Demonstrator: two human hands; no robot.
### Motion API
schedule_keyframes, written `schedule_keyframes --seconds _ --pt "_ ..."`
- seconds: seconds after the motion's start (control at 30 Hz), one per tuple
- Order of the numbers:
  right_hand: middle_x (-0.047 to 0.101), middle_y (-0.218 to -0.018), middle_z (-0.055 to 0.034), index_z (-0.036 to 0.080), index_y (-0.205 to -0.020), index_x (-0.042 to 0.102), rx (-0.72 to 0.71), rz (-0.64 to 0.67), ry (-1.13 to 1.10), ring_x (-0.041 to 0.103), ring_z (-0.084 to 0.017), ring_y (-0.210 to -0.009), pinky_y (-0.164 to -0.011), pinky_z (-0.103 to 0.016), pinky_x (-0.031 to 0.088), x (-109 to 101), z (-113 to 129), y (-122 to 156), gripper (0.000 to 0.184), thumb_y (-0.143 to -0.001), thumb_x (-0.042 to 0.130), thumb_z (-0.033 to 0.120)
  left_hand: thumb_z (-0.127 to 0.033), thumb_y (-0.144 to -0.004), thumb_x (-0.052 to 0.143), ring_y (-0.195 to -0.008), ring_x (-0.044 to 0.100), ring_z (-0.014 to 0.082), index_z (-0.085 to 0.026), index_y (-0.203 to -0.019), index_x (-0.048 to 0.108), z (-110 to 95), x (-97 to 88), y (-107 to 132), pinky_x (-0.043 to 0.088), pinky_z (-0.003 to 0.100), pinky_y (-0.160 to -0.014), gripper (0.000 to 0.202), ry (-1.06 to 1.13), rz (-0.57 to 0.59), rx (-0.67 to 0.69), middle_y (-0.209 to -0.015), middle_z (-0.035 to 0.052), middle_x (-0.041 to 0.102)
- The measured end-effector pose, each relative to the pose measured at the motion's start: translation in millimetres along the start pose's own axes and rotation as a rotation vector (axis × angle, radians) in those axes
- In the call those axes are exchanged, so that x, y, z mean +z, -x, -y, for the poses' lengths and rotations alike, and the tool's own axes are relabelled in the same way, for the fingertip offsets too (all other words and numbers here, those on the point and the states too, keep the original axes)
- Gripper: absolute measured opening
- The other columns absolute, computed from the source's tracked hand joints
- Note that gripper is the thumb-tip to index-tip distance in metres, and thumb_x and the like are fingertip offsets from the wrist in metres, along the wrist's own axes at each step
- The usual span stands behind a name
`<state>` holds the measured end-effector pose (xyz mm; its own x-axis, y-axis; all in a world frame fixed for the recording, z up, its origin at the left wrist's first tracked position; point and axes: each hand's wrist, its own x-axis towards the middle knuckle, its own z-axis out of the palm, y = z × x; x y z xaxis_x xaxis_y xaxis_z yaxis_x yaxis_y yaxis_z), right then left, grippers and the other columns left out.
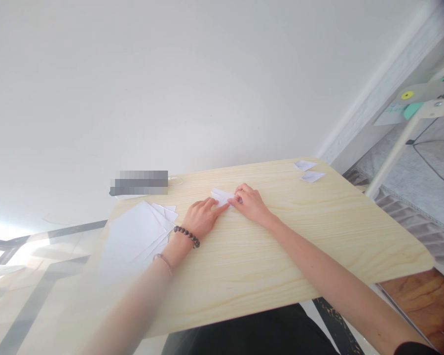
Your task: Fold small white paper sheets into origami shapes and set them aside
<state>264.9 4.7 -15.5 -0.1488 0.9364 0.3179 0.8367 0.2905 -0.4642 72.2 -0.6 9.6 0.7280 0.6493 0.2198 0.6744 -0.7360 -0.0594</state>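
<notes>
A small folded piece of white paper [222, 195] lies on the wooden table [281, 261], between my two hands. My left hand [202, 217], with a dark beaded bracelet at the wrist, presses its fingers on the paper's left and near side. On the paper's right end, my right hand [250, 203] pinches the edge between thumb and fingers. The two hands almost meet at the near edge. Part of the paper is hidden under the fingers.
Several white paper sheets [133, 236] lie fanned at the table's left. Two folded kite-shaped papers [313, 176] rest near the far right corner. A blurred-out dark object [139, 183] stands at the back left. Behind the table rises a white wall [192, 88].
</notes>
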Motion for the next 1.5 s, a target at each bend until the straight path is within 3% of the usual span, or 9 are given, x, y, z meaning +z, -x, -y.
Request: schedule_keyframes --seconds 0.3,0.57,0.9,1.5 --pt "0.055 -0.092 -0.0027 0.019 -0.063 0.056 -0.043 0.144 -0.129 0.054 -0.013 -0.077 -0.072 -0.030 0.040 -15.3 -3.6 -0.7 0.023 -0.080 0.046 0.030 -0.017 -0.082 0.043 -0.076 0.057 0.0162 -0.035 -0.117 0.049 0.5 1.3 1.1 0.044 0.030 -0.070 0.040 -0.007 0.005 -0.021 -0.102 0.0042 0.056" --pt "0.053 -0.096 -0.0066 0.017 -0.068 0.054 0.024 0.087 0.042 0.053 -0.017 -0.088 -0.079 -0.033 0.039 -2.4 -1.7 -2.6 0.024 -0.084 0.042 0.031 -0.011 -0.081 0.042 -0.083 0.056 0.0172 -0.035 -0.118 0.048 0.3 0.4 2.1 0.045 0.031 -0.072 0.044 -0.030 0.016 0.034 -0.106 0.0040 0.056" --pt "0.048 -0.099 -0.0100 0.013 -0.085 0.055 0.036 0.071 0.268 0.053 -0.018 -0.080 -0.074 -0.032 0.039 -0.5 7.7 -2.7 0.030 -0.088 0.032 0.032 -0.012 -0.084 0.038 -0.089 0.055 0.0174 -0.028 -0.117 0.047 -2.9 -3.3 1.5 0.044 0.032 -0.075 0.038 -0.069 0.048 0.048 -0.105 0.0066 0.055" --pt "0.048 -0.096 -0.0085 0.016 -0.085 0.054 0.119 0.028 0.292 0.053 -0.018 -0.075 -0.067 -0.033 0.039 2.4 11.1 -2.7 0.026 -0.085 0.038 0.036 -0.010 -0.082 0.039 -0.083 0.055 0.0163 -0.032 -0.115 0.050 -3.6 -3.0 0.3 0.043 0.032 -0.074 0.041 -0.034 0.052 0.024 -0.102 0.0056 0.053"
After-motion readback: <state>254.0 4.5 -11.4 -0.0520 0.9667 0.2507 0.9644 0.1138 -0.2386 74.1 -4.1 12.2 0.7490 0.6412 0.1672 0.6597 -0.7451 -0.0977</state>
